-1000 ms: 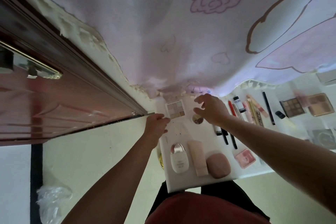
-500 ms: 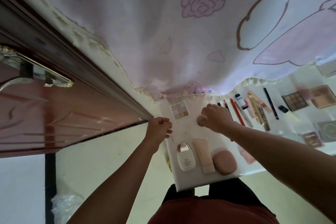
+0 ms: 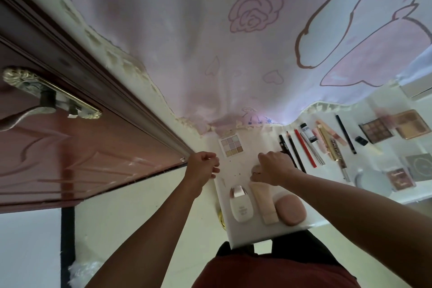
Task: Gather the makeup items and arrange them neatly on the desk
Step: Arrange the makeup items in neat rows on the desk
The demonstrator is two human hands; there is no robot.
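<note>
my right hand [image 3: 275,168] grips a small pink pot [image 3: 256,169] just beside the cream tube [image 3: 264,203]; left hand [image 3: 203,167] loosely curled, empty, at desk [image 3: 245,235] edge

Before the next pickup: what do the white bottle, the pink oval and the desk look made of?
The white bottle looks like smooth plastic with a soft sheen; its cap looks metallic rose-gold, with a bright highlight. The pink oval is matte, no glare: soft-touch plastic or sponge, I cannot tell. The desk looks hard, glossy white, perhaps laminate; its edge catches light.
</note>
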